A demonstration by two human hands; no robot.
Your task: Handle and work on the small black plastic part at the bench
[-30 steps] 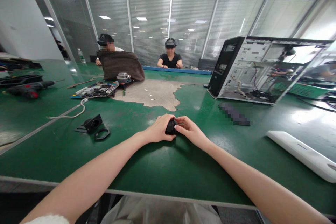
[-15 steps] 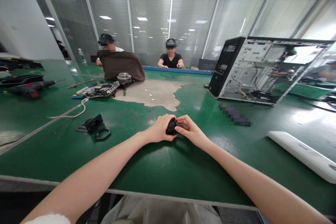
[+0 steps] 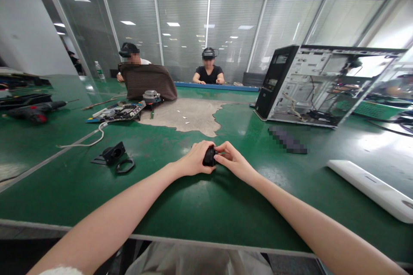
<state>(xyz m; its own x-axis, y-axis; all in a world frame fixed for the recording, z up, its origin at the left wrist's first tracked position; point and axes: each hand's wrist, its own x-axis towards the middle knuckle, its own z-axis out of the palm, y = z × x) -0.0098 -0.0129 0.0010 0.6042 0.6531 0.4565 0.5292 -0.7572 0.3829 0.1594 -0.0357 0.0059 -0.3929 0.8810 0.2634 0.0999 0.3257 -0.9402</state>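
Change: both hands and the part remain almost where they were a second ago.
Left hand (image 3: 195, 160): closed around small black part (image 3: 209, 157).
Right hand (image 3: 232, 160): fingertips pinching the part's right side.
Part location: just above green table (image 3: 206, 206), front centre.
Surroundings: black bracket (image 3: 113, 153) left; open computer case (image 3: 318, 84) far right.

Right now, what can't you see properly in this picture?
Head view only:
- The small black part: mostly covered by the left hand and right hand, so its shape is unclear.
- The dark flat thing on the green table: blurred out.
- The white panel: its far end is cut off by the right edge.
- The circuit board: parts too small to tell.
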